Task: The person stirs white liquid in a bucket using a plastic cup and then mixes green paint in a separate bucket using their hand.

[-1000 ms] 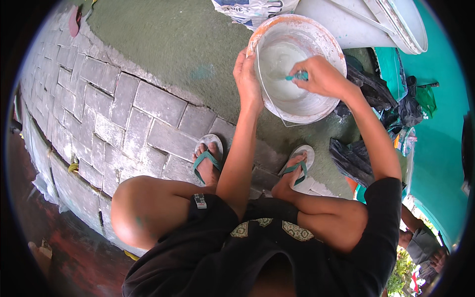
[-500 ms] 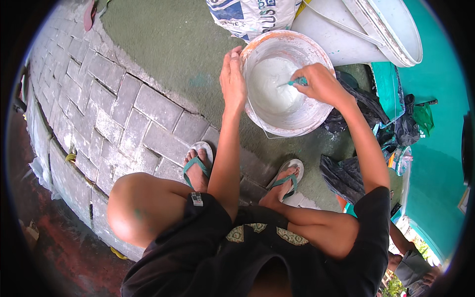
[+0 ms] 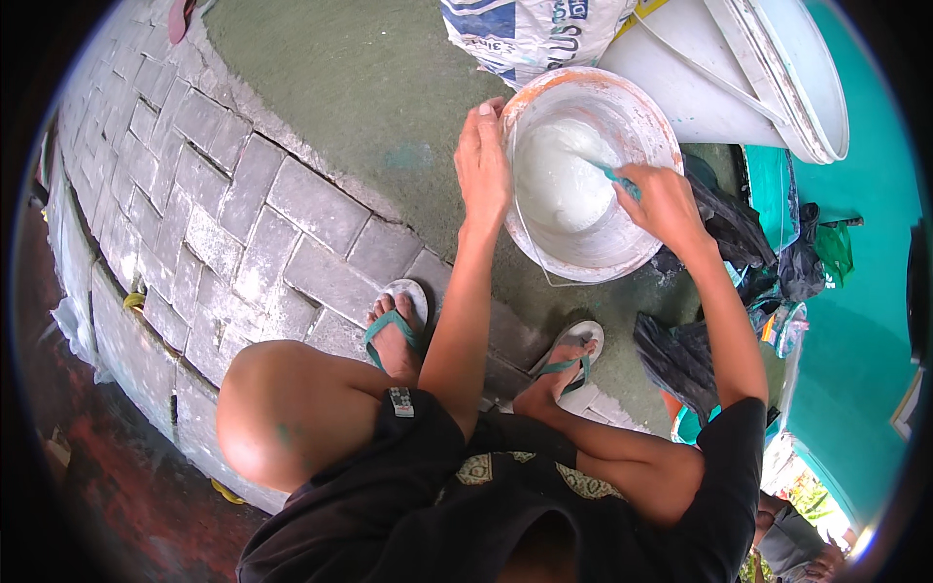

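A round bucket (image 3: 664, 236) with a white-smeared inside and an orange-stained rim stands in front of me. White paste (image 3: 562, 185) lies in its bottom. My left hand (image 3: 483, 163) grips the bucket's left rim, fingers pointing away from me along its outer side. Inside the right part of the bucket, my right hand (image 3: 663, 206) is closed around a tool with a teal handle (image 3: 622, 181). The tool's far end dips into the paste, so its shape is hidden. A thin wire handle (image 3: 544, 273) hangs down at the bucket's near side.
A white and blue printed sack (image 3: 539, 39) stands behind the bucket, beside a tipped white pail (image 3: 680, 83). Black plastic bags (image 3: 678, 360) lie at the right, near a teal wall (image 3: 865, 301). Grey paving bricks (image 3: 311, 209) cover the left. Another person's arm (image 3: 802, 544) shows at lower right.
My right hand has turned and shifted toward the bucket's right side, swinging the tool through the paste. The whole view has shifted slightly; my left hand stays at the rim.
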Motion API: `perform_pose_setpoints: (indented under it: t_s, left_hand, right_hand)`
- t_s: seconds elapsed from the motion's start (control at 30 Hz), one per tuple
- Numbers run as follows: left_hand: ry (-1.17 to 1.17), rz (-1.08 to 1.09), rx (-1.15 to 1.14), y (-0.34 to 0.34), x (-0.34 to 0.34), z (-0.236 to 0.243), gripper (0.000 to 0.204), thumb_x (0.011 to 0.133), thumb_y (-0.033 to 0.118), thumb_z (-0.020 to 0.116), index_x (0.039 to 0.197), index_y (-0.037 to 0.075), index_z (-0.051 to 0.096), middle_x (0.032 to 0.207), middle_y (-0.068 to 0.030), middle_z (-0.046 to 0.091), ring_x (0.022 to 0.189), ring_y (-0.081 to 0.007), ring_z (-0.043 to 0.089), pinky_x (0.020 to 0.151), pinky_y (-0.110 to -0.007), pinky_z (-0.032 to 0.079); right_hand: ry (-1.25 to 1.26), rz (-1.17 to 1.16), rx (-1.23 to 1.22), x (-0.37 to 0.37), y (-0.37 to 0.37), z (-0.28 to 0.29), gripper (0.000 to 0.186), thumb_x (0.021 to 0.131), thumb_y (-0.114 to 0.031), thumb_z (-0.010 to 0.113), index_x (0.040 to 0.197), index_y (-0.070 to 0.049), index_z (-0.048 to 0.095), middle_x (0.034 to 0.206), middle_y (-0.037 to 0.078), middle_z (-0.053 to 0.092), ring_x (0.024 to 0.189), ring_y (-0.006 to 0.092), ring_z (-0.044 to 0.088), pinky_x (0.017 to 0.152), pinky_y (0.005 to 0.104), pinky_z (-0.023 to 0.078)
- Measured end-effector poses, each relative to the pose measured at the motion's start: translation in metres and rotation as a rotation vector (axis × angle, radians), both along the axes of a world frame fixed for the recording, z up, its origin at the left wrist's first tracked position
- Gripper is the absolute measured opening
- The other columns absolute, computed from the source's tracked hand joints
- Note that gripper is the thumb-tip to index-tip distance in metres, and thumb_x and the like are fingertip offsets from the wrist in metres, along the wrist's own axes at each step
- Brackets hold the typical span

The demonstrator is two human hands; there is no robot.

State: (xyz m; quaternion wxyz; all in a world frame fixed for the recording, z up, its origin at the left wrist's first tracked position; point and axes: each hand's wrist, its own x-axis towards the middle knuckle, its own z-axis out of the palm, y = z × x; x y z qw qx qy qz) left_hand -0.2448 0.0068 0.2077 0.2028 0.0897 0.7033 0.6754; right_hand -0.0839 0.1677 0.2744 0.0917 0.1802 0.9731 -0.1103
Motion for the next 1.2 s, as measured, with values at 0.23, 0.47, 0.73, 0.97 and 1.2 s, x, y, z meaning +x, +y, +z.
perform_pose_setpoints:
  t_s: [0.23,0.47,0.73,0.97,1.2]
  left_hand:
    - [0.000,-0.002,-0.024,0.001,-0.001,-0.010,0.058,0.104,0.043,0.029,0.117,-0.002,0.063,0.114,-0.0219,0.065,0.111,-0.0367,0.058,0.098,-0.042,0.041]
    - [0.015,0.002,-0.042,-0.001,-0.002,-0.012,0.058,0.105,0.042,0.027,0.115,-0.003,0.064,0.114,-0.0216,0.066,0.109,-0.0371,0.058,0.097,-0.043,0.041]
    - [0.029,0.000,-0.060,-0.002,-0.002,-0.008,0.059,0.105,0.043,0.028,0.114,-0.003,0.064,0.111,-0.0217,0.066,0.107,-0.0362,0.060,0.096,-0.043,0.042]
    - [0.015,0.021,-0.028,0.002,-0.001,-0.009,0.060,0.105,0.044,0.029,0.111,-0.003,0.065,0.108,-0.0216,0.067,0.104,-0.0356,0.061,0.094,-0.042,0.043]
    - [0.031,0.019,-0.031,0.000,-0.002,-0.011,0.060,0.105,0.043,0.029,0.110,-0.004,0.066,0.107,-0.0220,0.067,0.102,-0.0361,0.062,0.093,-0.042,0.044]
  right_hand:
    - [0.008,-0.104,-0.256,0.019,-0.023,0.008,0.019,0.084,-0.017,0.070,0.095,-0.002,0.071,0.069,0.021,0.064,0.061,0.0371,0.063,0.061,0.0412,0.050]
    - [-0.032,-0.078,-0.336,-0.008,-0.044,0.011,0.017,0.085,-0.017,0.072,0.095,-0.004,0.072,0.058,0.018,0.057,0.047,0.0250,0.053,0.050,0.0361,0.042]
    - [0.171,-0.194,-0.146,-0.031,0.000,0.015,0.018,0.084,-0.019,0.072,0.093,-0.003,0.072,0.055,0.018,0.057,0.050,0.0292,0.056,0.054,0.0388,0.045]
    - [0.278,-0.019,-0.175,-0.028,-0.012,-0.021,0.021,0.085,-0.018,0.070,0.100,-0.003,0.070,0.070,0.021,0.064,0.061,0.0359,0.063,0.062,0.0440,0.050]
    - [0.065,0.147,-0.309,0.001,-0.040,-0.003,0.019,0.085,-0.014,0.068,0.099,-0.001,0.070,0.078,0.021,0.067,0.067,0.0370,0.064,0.063,0.0433,0.050]
